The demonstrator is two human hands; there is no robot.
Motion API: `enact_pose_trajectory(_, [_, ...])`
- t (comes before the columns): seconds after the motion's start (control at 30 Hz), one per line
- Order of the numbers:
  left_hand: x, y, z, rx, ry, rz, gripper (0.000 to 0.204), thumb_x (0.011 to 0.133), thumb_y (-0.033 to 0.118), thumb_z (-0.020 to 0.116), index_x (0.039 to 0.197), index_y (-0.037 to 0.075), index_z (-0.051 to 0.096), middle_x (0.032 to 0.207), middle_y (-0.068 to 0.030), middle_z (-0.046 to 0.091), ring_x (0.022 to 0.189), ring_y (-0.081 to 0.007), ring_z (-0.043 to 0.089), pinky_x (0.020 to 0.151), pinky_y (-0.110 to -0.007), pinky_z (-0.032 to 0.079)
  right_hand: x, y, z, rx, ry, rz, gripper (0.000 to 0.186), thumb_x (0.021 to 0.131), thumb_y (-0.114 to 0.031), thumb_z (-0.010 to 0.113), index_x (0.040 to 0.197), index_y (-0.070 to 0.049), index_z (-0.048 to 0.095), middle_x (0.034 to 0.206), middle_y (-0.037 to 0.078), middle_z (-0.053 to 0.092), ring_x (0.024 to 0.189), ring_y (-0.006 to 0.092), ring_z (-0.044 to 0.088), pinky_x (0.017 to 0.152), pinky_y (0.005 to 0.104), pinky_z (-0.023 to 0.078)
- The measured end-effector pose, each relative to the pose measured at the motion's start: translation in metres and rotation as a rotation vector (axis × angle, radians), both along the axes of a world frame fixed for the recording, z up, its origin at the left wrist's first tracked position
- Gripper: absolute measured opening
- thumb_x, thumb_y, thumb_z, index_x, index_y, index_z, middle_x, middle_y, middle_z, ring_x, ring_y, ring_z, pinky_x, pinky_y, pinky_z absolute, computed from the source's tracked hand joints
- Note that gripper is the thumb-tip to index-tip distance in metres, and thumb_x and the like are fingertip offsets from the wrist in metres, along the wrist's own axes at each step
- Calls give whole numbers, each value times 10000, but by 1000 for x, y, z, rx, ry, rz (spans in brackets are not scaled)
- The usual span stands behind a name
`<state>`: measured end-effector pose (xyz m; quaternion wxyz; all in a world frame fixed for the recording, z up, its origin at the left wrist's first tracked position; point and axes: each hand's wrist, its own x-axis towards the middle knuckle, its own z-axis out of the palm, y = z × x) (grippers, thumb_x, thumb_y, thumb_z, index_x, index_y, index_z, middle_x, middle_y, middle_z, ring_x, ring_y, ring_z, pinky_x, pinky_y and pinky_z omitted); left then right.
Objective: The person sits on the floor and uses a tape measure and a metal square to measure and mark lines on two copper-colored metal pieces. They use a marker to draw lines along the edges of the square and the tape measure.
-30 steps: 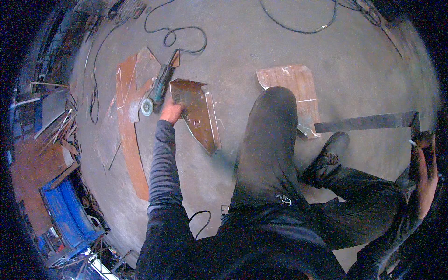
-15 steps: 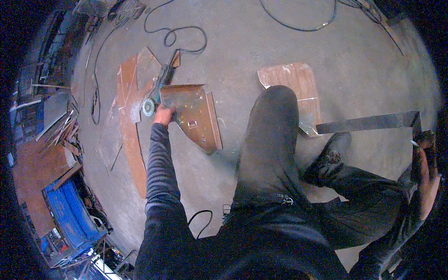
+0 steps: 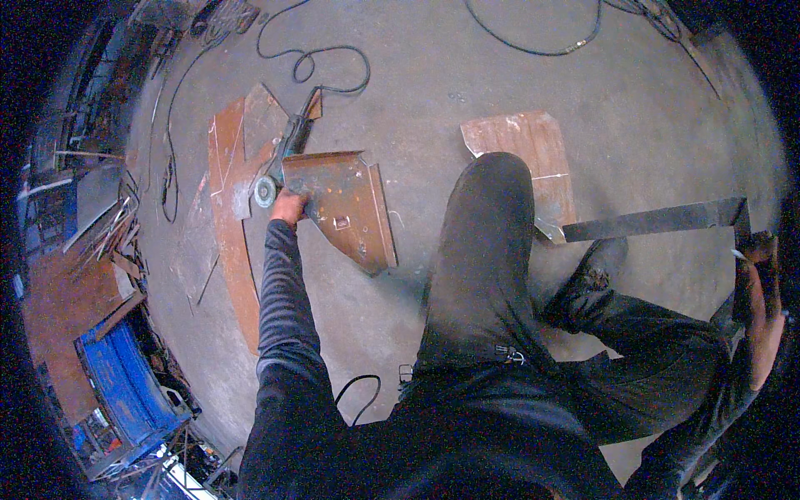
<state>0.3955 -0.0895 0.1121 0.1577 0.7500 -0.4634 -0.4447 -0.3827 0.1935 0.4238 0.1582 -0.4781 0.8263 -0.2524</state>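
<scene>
My left hand (image 3: 288, 207), at the end of an outstretched arm, is closed on the left edge of a rusty bent metal plate (image 3: 344, 200). The plate has a raised flange and a small square hole. Just left of the hand lies an angle grinder (image 3: 287, 150) with a round disc. At the far right, my right hand (image 3: 761, 283) is closed around the short leg of a dark L-shaped metal bar (image 3: 654, 222). A thin white stick (image 3: 738, 253) pokes out by its fingers. The bar's long leg reaches left toward a flat rusty plate (image 3: 527, 150).
Long brown metal strips (image 3: 233, 225) lie left of the grinder. A black cable (image 3: 358, 62) loops across the floor, and a hose (image 3: 542, 52) curves at the top. Metal scraps and a blue metal box (image 3: 125, 392) crowd the left side. My bent knee (image 3: 496, 183) partly covers the flat plate.
My left hand and the bent plate have shifted very slightly left. The right hand and the L-shaped bar have barely moved.
</scene>
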Motion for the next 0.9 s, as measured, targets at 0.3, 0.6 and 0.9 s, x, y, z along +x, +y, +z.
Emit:
enact_pose_trajectory(0.3, [-103,8,48,-250,-526,-461,510,865,324,621,1252,-7,584,1130,-268,693,1050,-458,669,949,-499,510,7,-9,1,-12,-28,15,512,1034,-141,572,1510,4,453,1431,139,585,1269,169,557,1099,295,405])
enact_pose_trajectory(0.6, [-187,3,66,-54,-426,-542,703,828,302,626,1422,-31,455,1137,-344,667,1099,-466,653,966,-505,504,5,-15,10,45,-86,47,535,1034,-144,578,1526,3,428,1424,134,584,1266,178,554,1091,297,407])
enact_pose_trajectory(0.9, [-146,33,36,61,-362,-321,477,893,253,630,1259,-51,600,1082,-309,699,1019,-423,695,909,-478,538,1,-10,0,-47,-135,-69,482,1029,-153,587,1476,-11,477,1358,111,612,1201,169,577,1040,290,425])
